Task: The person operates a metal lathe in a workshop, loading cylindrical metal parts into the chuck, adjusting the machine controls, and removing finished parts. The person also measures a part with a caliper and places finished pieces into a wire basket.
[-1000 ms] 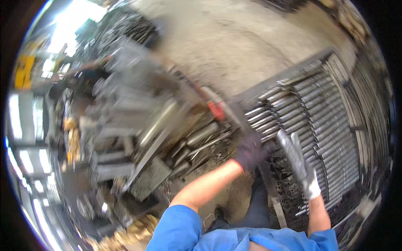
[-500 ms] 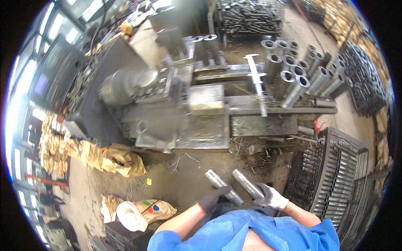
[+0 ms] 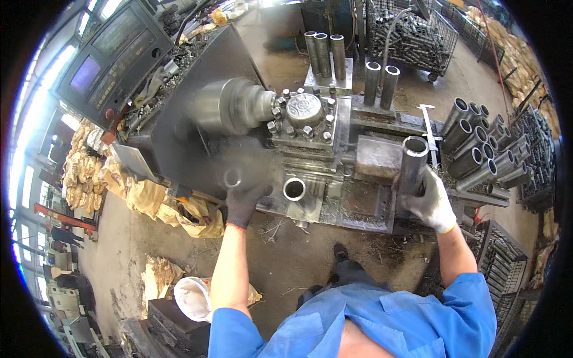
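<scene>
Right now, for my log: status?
White-gloved right hand grips grey metal tube. Dark-gloved left hand at blurred metal tube, grip unclear. Upright metal tube between hands.

This is a metalworking shop. A large grey steel lathe shows its round, stepped chuck beside a square, bolt-ringed tool post, with a dark, upright control panel bearing a lit purple screen. Open-ended grey steel tubes, a long, pale sliding caliper and a wheeled wire-mesh cage full of metal parts fit such a workplace, as do shavings strewn on the bare floor.
</scene>
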`<state>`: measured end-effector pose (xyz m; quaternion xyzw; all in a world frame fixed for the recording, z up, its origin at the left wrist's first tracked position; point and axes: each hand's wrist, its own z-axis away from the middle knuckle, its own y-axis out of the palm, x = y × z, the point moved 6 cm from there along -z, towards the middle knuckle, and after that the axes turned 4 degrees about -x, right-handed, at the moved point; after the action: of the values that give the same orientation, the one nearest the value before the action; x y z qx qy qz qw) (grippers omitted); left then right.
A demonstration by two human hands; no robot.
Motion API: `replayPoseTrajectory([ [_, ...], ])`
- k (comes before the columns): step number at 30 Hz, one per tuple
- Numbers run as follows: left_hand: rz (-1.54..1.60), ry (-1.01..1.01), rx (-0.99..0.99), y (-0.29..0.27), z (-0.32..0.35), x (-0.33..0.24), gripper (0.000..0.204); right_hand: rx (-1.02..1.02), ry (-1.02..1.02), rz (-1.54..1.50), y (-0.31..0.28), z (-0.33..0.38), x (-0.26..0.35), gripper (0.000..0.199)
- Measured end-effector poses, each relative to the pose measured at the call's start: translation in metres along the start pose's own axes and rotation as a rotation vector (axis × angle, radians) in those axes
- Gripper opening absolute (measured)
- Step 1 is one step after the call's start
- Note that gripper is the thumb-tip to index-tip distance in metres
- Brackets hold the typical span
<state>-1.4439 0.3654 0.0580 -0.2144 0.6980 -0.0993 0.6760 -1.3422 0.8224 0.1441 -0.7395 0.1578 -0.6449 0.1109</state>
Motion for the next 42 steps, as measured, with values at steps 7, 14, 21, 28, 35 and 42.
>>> replayPoseTrajectory([
  [7, -0.032, -0.150, 0.166, 0.037, -0.037, 0.015, 0.042, -0.283, -0.148, 0.258, -0.013, -0.107, 0.047, 0.053],
  [14, -0.252, 0.039, 0.193, 0.046, -0.040, 0.016, 0.057, -0.414, -0.260, 0.581, -0.004, -0.224, 0.067, 0.038],
  [21, -0.060, 0.117, -0.069, -0.026, 0.037, 0.074, 0.057, -0.437, -0.142, 0.377, 0.041, -0.336, -0.007, 0.055],
  [28, -0.087, -0.351, -0.233, -0.088, 0.197, 0.229, 0.027, -0.633, 0.025, 0.540, 0.055, -0.402, -0.107, 0.057],
  [35, -0.420, -0.325, 0.107, -0.070, 0.121, 0.190, 0.036, -0.569, 0.042, 0.582, 0.072, -0.408, -0.121, 0.067],
  [42, -0.451, -0.528, 0.008, -0.092, 0.185, 0.296, 0.037, -0.487, 0.053, 0.696, 0.055, -0.414, -0.151, 0.057],
])
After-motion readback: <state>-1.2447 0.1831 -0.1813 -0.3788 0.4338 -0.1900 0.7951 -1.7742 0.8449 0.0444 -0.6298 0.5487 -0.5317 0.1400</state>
